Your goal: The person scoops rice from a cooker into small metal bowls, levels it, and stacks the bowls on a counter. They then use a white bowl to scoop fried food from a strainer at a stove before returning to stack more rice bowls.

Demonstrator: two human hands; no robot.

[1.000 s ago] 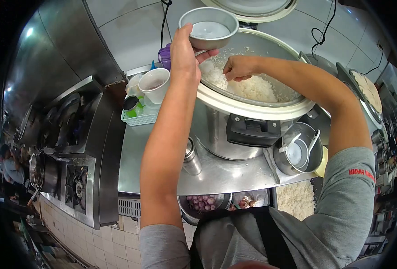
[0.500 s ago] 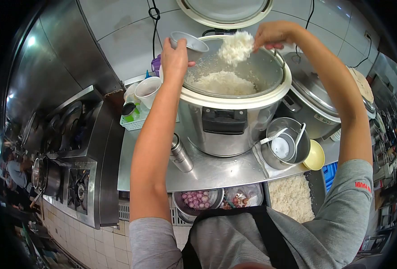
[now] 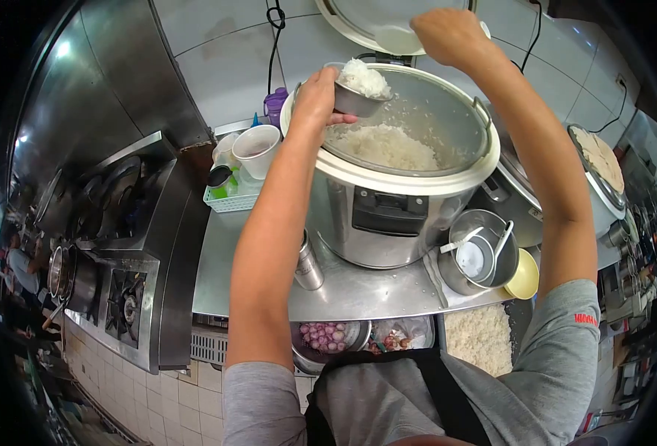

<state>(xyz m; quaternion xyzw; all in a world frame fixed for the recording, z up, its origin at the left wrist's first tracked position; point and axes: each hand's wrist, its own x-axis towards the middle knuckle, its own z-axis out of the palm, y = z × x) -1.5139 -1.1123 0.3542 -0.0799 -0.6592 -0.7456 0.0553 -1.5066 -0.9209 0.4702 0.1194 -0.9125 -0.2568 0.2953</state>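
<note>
My left hand [image 3: 318, 99] holds a small metal bowl [image 3: 356, 98] heaped with white rice [image 3: 362, 76] over the open mouth of a large steel rice cooker [image 3: 388, 193]. More cooked rice [image 3: 388, 147] lies inside the pot. My right hand [image 3: 447, 33] is raised above the cooker, at the edge of its upturned lid [image 3: 376, 26], fingers closed; what it grips is hidden.
A steel counter [image 3: 343, 286] carries a metal flask [image 3: 310, 264], a pot with ladles [image 3: 480, 256], a yellow dish [image 3: 525, 276] and a green basket with cups [image 3: 235, 182]. A gas stove [image 3: 124, 305] lies left. Shallots [image 3: 328, 336] and a rice tray [image 3: 480, 338] sit below. A second cooker [image 3: 599, 171] stands right.
The scooped rice has gone from above the pot into the bowl. My right hand has risen to the lid; my left hand has brought the bowl over the pot's rim.
</note>
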